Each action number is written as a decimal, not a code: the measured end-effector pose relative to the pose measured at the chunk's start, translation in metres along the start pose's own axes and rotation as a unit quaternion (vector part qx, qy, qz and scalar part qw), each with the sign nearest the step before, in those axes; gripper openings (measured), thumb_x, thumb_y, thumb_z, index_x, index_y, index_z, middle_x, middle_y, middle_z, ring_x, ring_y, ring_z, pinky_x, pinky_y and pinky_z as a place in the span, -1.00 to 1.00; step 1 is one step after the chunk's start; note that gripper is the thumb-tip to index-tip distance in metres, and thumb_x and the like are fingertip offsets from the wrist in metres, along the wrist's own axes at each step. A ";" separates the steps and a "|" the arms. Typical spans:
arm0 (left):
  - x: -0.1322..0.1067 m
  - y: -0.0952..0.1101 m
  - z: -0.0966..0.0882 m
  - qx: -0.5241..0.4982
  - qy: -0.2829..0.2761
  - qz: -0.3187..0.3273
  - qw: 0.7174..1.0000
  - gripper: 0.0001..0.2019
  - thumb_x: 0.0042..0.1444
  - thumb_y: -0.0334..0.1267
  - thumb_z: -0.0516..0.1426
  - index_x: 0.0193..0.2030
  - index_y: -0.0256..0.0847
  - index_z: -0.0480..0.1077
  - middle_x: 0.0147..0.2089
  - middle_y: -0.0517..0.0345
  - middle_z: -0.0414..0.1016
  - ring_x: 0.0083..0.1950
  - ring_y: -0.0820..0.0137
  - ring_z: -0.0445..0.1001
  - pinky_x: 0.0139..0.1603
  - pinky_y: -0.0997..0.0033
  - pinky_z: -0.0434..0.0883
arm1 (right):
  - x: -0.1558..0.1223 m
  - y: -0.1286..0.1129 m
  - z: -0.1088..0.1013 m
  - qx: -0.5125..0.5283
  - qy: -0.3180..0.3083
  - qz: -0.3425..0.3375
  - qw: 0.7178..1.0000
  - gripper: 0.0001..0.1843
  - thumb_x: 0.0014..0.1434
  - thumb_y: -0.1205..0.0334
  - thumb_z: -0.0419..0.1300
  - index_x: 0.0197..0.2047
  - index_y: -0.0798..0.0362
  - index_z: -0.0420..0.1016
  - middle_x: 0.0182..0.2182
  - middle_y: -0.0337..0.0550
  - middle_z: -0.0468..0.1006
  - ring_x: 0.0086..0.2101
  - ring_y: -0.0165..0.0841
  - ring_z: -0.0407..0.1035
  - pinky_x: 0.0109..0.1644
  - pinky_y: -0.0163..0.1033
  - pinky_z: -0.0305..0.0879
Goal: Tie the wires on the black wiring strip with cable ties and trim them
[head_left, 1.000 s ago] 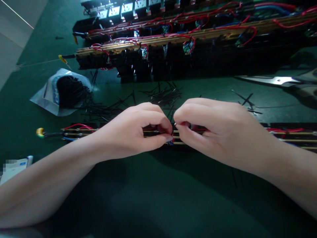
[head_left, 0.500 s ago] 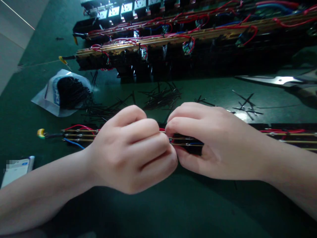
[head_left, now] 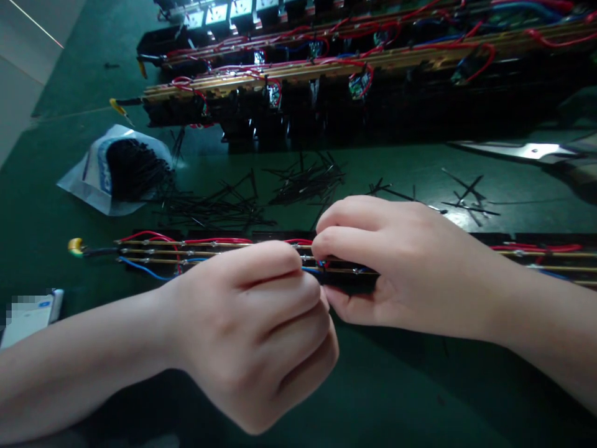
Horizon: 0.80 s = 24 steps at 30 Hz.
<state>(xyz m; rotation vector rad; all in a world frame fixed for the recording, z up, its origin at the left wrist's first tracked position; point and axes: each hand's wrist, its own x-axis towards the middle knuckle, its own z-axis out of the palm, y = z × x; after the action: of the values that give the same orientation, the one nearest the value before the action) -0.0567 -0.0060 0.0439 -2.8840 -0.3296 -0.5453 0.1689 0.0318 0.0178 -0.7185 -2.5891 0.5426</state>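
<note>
While both hands meet over the wired strip [head_left: 149, 252] lying along the worktop [head_left: 401, 386], the left hand [head_left: 252, 330] is clenched into a fist at its near edge; whether something thin is pinched inside that grip I cannot tell, since the knuckles hide it. The right hand [head_left: 410, 261] has its grip across the strip, fingertips on the brass bars and thumb at the near edge, close by the left fist.

As for what is done, red wires [head_left: 161, 235] and a blue wire [head_left: 144, 268] already run along the bars, with shiny joints showing; at the left end they bow loosely away from the metal. I judge the spot between the hands unfinished; the left stretch, too, looks less tidy than it might be, though the covered part cannot be checked.

Behind lie similar wired assemblies [head_left: 261, 71], their wiring in place as far as it shows; how complete they are is unclear. Between them and the strip, loose black ties [head_left: 310, 179] are scattered, apparently fresh or trimmed; an open plastic bag [head_left: 77, 180] holds plenty more; scissors [head_left: 534, 151] rest at the right.
</note>
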 end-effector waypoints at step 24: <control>0.011 0.003 0.001 -0.121 -0.059 -0.029 0.991 -0.69 0.28 -0.44 0.12 -0.51 -0.19 0.44 -0.58 0.22 0.32 -0.52 0.41 0.24 -0.44 0.26 0.27 | 0.001 0.000 0.003 -0.020 -0.022 0.020 0.999 -0.86 0.10 0.37 0.24 -0.23 0.02 0.47 -0.17 -0.11 0.58 -0.23 -0.25 0.43 -0.33 -0.22 0.14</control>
<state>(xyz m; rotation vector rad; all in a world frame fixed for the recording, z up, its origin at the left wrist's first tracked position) -0.0459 -0.0064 0.0466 -3.1576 -0.3902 -0.4534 0.1669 0.0318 0.0156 -0.7815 -2.6380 0.5246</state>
